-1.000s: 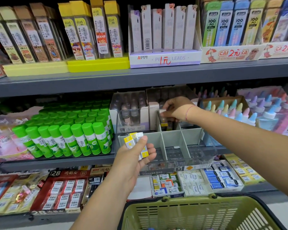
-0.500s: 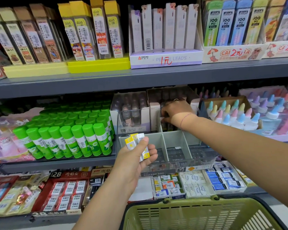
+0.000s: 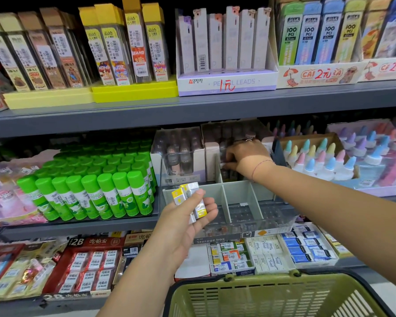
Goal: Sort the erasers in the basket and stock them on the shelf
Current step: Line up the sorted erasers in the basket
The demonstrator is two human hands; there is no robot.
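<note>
The shelf (image 3: 124, 120) is seen packed with stationery on every level; the stocking is judged to be under way, not near its end; the basket (image 3: 238, 282) is seen low at the front, and only its rim and wall are shown, so what is left in it cannot be told; the divided storage box (image 3: 238, 191) is set on the middle level, its front compartments are seen bare, and only a rear one appears to be in use; the right hand (image 3: 247, 156) is reached into that rear compartment with fingers curled downward, and whether anything is pinched there cannot be told; a small stack of yellow-ended erasers (image 3: 183, 194) is gripped in the left hand (image 3: 188, 225), just before the box, and is judged to await placement.
</note>
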